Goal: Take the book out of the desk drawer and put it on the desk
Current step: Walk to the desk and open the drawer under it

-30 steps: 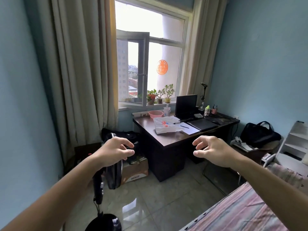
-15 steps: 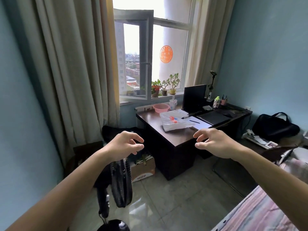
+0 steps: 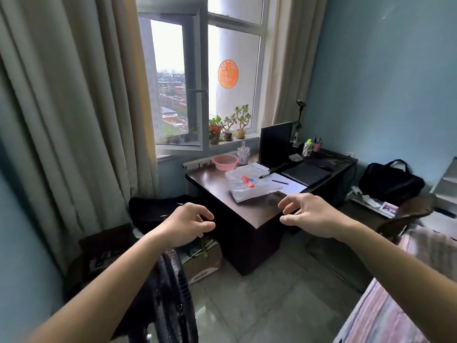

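Desk point(image 3: 249, 214) with pink basin point(image 3: 225, 161), contents unseen

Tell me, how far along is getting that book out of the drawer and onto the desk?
Barely started. Done: nothing that shows; no book is in view and no open drawer can be seen on the desk. In hand: nothing; the left hand and right hand are held out empty, short of the desk. Left: reach the desk, open the drawer, lift the book out, set it on top.
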Demonstrator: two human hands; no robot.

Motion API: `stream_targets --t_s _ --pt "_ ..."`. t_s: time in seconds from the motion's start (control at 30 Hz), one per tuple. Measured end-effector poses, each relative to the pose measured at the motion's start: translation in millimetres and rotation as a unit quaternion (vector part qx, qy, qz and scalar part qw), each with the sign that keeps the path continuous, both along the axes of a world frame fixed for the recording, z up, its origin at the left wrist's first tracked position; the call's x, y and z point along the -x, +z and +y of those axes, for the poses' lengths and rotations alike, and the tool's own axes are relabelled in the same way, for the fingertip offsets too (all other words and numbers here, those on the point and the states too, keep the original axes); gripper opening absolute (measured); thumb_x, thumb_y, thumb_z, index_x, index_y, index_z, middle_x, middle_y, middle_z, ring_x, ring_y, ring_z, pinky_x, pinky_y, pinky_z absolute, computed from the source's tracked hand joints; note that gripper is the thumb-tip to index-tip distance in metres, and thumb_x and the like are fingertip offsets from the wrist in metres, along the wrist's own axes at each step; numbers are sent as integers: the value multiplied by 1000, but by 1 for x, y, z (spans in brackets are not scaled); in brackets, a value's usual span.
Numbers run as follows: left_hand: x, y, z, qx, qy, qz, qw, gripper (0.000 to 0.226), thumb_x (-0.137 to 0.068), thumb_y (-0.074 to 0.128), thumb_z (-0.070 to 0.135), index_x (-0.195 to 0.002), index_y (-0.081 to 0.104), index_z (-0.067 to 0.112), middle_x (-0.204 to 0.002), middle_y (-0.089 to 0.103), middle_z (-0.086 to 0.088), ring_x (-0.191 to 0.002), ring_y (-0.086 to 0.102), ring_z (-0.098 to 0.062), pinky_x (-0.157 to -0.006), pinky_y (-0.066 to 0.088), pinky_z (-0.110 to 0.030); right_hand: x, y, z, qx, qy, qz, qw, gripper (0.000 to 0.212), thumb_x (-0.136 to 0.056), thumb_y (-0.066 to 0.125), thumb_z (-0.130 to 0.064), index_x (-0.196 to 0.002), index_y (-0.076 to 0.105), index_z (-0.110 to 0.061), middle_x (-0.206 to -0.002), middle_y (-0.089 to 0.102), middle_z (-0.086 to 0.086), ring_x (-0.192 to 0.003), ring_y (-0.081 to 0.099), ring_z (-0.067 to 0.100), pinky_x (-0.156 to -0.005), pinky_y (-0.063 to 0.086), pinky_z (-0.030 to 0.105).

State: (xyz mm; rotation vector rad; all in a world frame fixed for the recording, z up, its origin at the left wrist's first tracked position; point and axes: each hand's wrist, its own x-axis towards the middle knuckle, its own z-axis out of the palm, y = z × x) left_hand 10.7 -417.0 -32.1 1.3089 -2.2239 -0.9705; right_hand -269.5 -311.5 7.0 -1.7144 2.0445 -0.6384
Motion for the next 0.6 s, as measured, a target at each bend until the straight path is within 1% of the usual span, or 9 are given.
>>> stream_targets --t_s 0.03,0.07,0.17,0.23,0.27,0.43,0.6 --pt "3 -1 -8 1 1 -2 1000 23 -84 69 32 -105 72 21 -75 71 -2 -46 57 3 -44 38 -10 1 1 -9 1 1 1 1000 32 -83 72 -30 -113 66 -23 -100 69 -7 -93 67 13 -87 55 31" --pt "6 -1 -17 3 3 -6 1000 24 -83 69 33 -104 72 22 -74 70 -1 -47 58 3 -46 40 -12 2 1 -19 1 3 0 1000 32 -83 72 -30 -113 66 -22 -100 69 -6 -94 68 13 -87 55 31" --pt "14 -5 -46 15 19 -29 999 28 -80 69 39 -104 72 25 -77 71 1 -67 66 -12 -65 50 -24 11 -2 -49 6 5 3 1000 31 -83 71 -29 -113 67 -21 -100 70 -4 -93 68 14 -87 55 32" --pt "22 -8 -64 27 32 -47 998 30 -79 69 42 -105 71 27 -79 70 5 -70 65 -13 -76 54 -30 21 -9 -70 4 9 3 1000 31 -83 72 -28 -112 67 -20 -99 70 -3 -92 69 15 -85 56 31" --pt "26 -10 -73 31 37 -55 997 31 -79 68 43 -106 71 28 -79 69 7 -71 64 -13 -79 54 -33 27 -13 -82 3 13 4 1000 31 -83 72 -28 -112 67 -19 -98 71 -3 -91 69 14 -84 56 31" --pt "58 -21 -119 40 42 -92 994 40 -79 66 48 -114 67 29 -87 70 10 -85 67 -13 -86 54 -36 72 -37 -151 -2 43 16 999 30 -82 73 -30 -111 68 -21 -95 70 -6 -88 68 11 -82 57 29" --pt "104 -31 -172 29 59 -100 993 45 -81 65 51 -121 63 30 -94 71 9 -90 67 -9 -89 53 -34 133 -59 -239 -17 94 24 995 28 -82 73 -30 -109 69 -22 -95 71 -6 -85 67 7 -76 54 23"
